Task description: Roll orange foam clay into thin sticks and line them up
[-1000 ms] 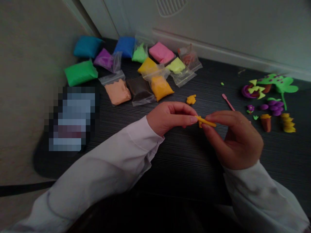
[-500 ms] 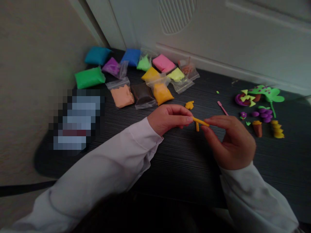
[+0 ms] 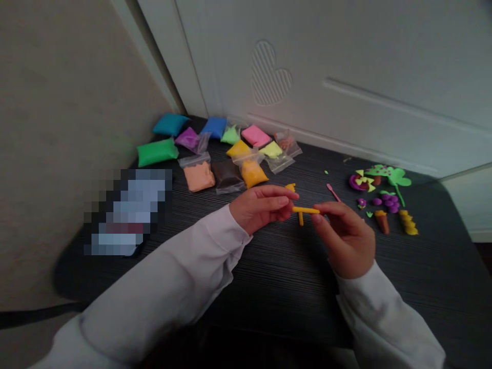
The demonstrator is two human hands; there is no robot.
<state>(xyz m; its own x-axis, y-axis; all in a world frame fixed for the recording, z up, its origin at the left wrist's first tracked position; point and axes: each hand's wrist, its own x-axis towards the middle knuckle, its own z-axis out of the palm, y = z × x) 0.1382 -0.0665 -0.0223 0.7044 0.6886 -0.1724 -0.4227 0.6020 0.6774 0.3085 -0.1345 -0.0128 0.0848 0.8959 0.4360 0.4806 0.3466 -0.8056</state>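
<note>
In my right hand (image 3: 348,238), a thin orange-yellow clay roll (image 3: 306,210) is pinched at its right end between thumb and fingertips. The roll points level toward my left hand (image 3: 265,207), whose index finger is stretched out and whose thumb is off the roll. The roll's left end is close to my left fingers; whether they touch is unclear. Beneath the held roll, a second short orange-yellow clay roll (image 3: 301,219) shows on the table. A torn lump of orange-yellow clay (image 3: 290,187) lies just behind my left fingers, partly hidden.
Bags of coloured clay, including an orange-yellow bag (image 3: 253,174) and a peach bag (image 3: 199,177), lie at the back left. A blurred phone (image 3: 130,212) is on the left. A pink tool (image 3: 333,192) and several small clay models, with purple grapes (image 3: 391,201), lie right on the dark table (image 3: 269,287).
My left thumb and index finger have come off the clay roll, while my right hand keeps its pinch. The view has tilted up and shifted right, showing more of the white door panel.
</note>
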